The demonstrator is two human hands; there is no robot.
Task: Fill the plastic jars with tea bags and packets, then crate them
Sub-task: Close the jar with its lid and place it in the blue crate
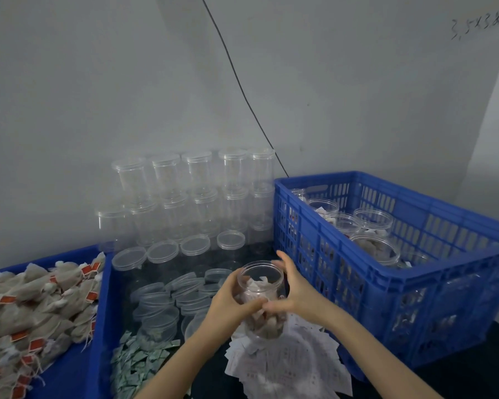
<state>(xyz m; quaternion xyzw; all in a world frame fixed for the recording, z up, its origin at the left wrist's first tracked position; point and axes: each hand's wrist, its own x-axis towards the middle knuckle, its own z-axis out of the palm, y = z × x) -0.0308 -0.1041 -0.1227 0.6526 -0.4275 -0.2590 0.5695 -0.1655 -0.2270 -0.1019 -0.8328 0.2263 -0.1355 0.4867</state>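
Both hands hold one clear plastic jar (260,298) between them: the left hand (231,300) wraps round its left side and the right hand (296,292) curls round its right side, with the fingertips meeting at the front. The jar is round and see-through, has no lid on, and is partly full of pale tea bags. Under the hands lies a heap of thin white paper slips (283,367) with tiny print too small to read. Just left of the left wrist is a pile of small green packets (140,358), and above them flat round clear lids (167,300) lie in loose stacks. Beyond the hands, tall clear empty jars (196,197) stand piled up against the grey wall. Far left of the hands, soft brownish tea bags (32,309) with strings and red tags fill a blue tray. Right of the right hand sits a blue plastic crate (415,283) with slotted sides, holding more jars. On the wall, up high, is faint handwriting that I cannot read.
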